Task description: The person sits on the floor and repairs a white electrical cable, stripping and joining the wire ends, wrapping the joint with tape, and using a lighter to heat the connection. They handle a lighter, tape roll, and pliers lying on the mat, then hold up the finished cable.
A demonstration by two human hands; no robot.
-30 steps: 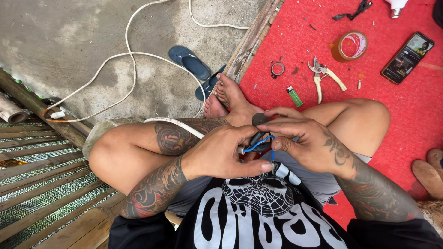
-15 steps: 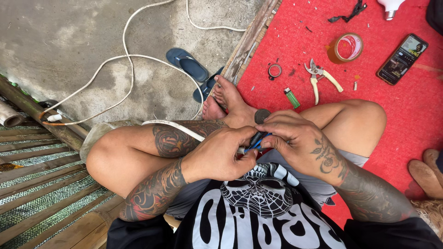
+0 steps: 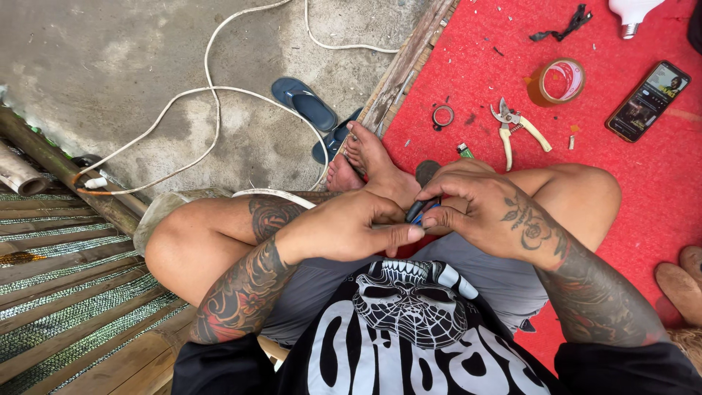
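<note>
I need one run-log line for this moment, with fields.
left hand: grips blue-handled tool | right hand: pinches same tool | nearby: pruning shears, tape roll, phone on red mat

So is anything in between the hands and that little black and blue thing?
No. The left hand and right hand both already touch the small black-and-blue tool, pinched between their fingers. Nothing visible sits between them; the fingers hide most of it.
</note>
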